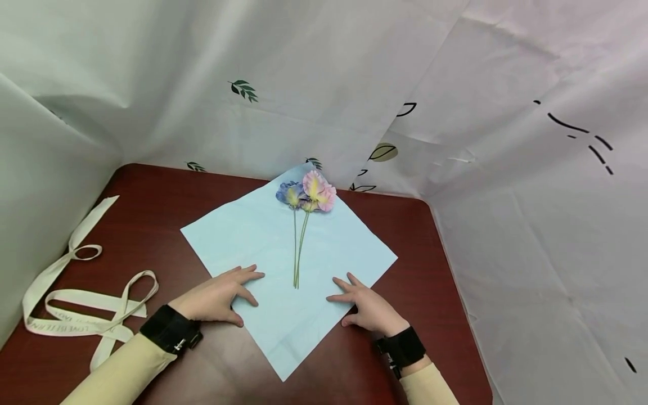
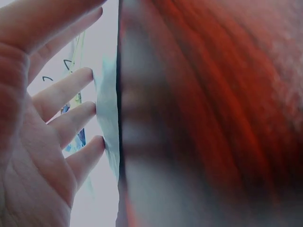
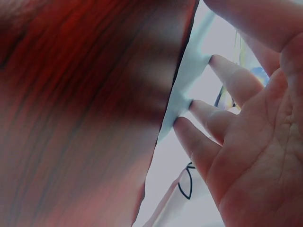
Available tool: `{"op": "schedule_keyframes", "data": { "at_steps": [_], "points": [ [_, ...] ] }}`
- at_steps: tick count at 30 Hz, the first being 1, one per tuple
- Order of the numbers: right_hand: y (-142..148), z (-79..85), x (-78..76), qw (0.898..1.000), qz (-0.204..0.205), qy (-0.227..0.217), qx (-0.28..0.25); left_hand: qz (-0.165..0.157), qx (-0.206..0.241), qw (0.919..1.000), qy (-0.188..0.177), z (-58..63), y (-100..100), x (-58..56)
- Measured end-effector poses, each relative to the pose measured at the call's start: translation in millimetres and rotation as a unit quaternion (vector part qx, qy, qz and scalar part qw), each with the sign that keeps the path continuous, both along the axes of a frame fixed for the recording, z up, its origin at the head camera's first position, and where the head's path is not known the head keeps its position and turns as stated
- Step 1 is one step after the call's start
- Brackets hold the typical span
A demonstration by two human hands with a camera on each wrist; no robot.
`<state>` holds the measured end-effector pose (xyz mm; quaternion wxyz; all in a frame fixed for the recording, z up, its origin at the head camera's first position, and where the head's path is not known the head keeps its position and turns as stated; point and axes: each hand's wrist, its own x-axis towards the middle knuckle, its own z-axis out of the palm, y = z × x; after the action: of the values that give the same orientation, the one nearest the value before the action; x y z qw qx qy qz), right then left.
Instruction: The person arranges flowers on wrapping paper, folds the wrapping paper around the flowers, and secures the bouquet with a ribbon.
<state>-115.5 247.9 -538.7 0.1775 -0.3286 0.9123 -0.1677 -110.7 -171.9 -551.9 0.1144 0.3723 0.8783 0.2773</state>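
A light blue square sheet (image 1: 243,236) lies on the table, one corner toward the person. On it rest flowers with pink, blue and yellow petals (image 1: 315,191) and thin green stems (image 1: 298,253) running toward the near corner. My left hand (image 1: 220,295) rests on the sheet's left near edge, fingers spread and fingertips touching it. My right hand (image 1: 369,306) lies likewise on the right near edge. In the left wrist view, the fingertips of the left hand (image 2: 42,132) press the sheet; the right wrist view shows the right hand (image 3: 251,137) doing the same.
A looped white ribbon (image 1: 86,295) with faint printed lettering lies on the left of the dark red wooden table (image 1: 415,236). White cloth (image 1: 202,124) with leaf prints hangs behind and along both sides of the table.
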Motion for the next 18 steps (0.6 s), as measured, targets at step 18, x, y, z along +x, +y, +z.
{"op": "schedule_keyframes", "data": {
  "at_steps": [18],
  "points": [
    [8.1, -4.0, 4.3, 0.999, 0.018, 0.039, -0.013, -0.026, 0.019, 0.9995, 0.008, -3.5, -0.8, 0.8]
  ]
}}
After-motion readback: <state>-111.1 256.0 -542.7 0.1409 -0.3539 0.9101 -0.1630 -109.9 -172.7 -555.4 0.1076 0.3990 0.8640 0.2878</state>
